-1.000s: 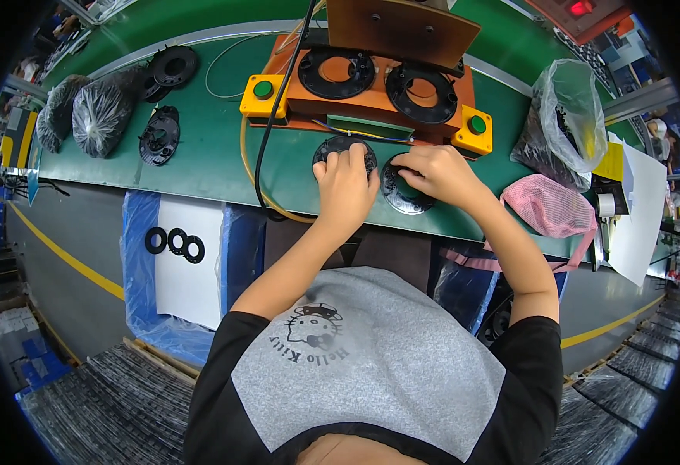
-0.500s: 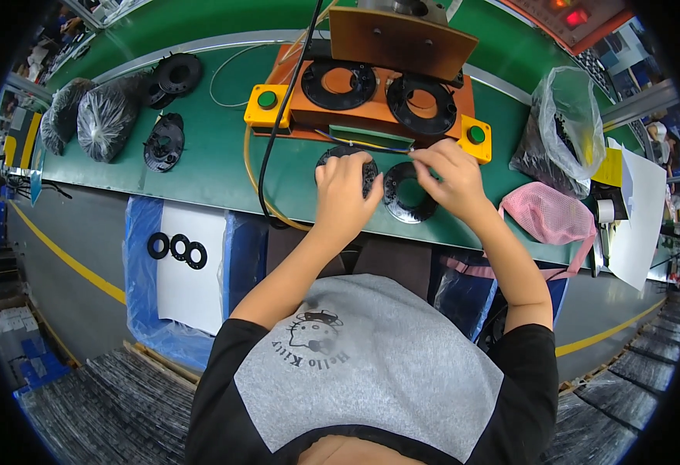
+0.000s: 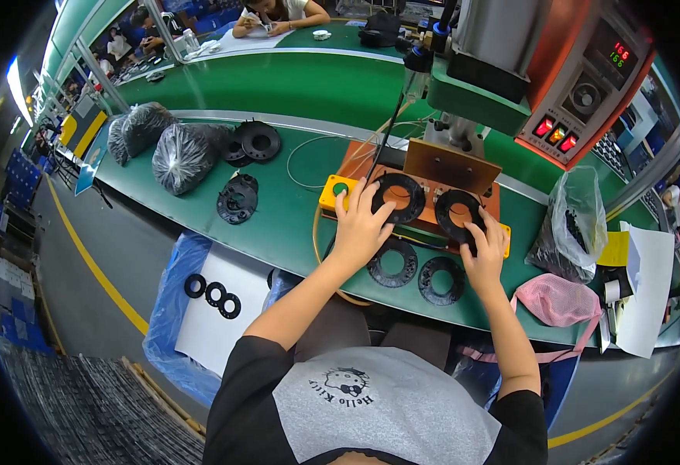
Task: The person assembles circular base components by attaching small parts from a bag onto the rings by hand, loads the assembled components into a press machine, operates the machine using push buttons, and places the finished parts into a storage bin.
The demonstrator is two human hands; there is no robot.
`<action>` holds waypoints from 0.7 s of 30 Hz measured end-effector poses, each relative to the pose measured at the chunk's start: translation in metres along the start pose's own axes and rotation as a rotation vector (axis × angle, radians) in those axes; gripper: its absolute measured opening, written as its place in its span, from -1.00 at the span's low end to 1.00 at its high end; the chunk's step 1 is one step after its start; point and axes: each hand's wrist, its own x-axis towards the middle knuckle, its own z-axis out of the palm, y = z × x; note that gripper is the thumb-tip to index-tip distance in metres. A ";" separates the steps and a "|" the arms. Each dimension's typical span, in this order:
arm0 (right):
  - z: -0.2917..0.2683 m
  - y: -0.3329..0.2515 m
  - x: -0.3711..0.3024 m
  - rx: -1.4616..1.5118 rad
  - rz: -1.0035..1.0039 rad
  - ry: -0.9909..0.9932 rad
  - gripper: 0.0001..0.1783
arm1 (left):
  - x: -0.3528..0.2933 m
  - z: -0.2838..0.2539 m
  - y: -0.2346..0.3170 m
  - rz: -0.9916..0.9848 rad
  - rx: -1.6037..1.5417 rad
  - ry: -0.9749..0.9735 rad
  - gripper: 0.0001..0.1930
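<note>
Two black plastic rings sit side by side on an orange fixture. My left hand is at the outer edge of the left ring, its thumb reaching over the rim and its fingers beside a green button. On the other side, my right hand curls around the right-hand rim of the second ring, thumb on the near side. In front of the fixture, two more black rings, a left one and a right one, lie flat on the green table, touched by neither hand.
A brown plate stands raised behind the rings, below a press with an orange control box. Bags of black parts stand left; an open clear bag and pink mesh pouch lie right. People work at the far bench.
Both hands have left the two rings at the front of the table and moved forward to the rings on the fixture. The view has tilted up, showing the press and far bench.
</note>
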 end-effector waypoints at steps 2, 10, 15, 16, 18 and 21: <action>-0.005 -0.003 0.003 0.030 0.007 0.032 -0.62 | 0.000 -0.006 -0.005 0.026 -0.063 0.020 -0.62; -0.033 -0.049 0.019 1.353 0.660 0.219 -0.70 | 0.005 -0.049 0.024 -0.622 -1.263 0.136 -0.76; -0.024 -0.081 0.026 1.862 0.852 0.059 -0.74 | 0.004 -0.054 0.057 -0.595 -1.321 0.092 -0.79; -0.025 -0.083 0.026 1.893 0.869 0.042 -0.74 | -0.004 -0.051 0.059 -0.594 -1.240 -0.051 -0.79; -0.034 -0.094 0.028 1.864 0.898 -0.028 -0.72 | -0.024 -0.041 0.052 -0.510 -1.174 -0.246 -0.79; -0.049 -0.059 -0.001 1.549 0.874 0.030 -0.81 | -0.025 -0.044 0.058 -0.389 -1.399 -0.304 -0.75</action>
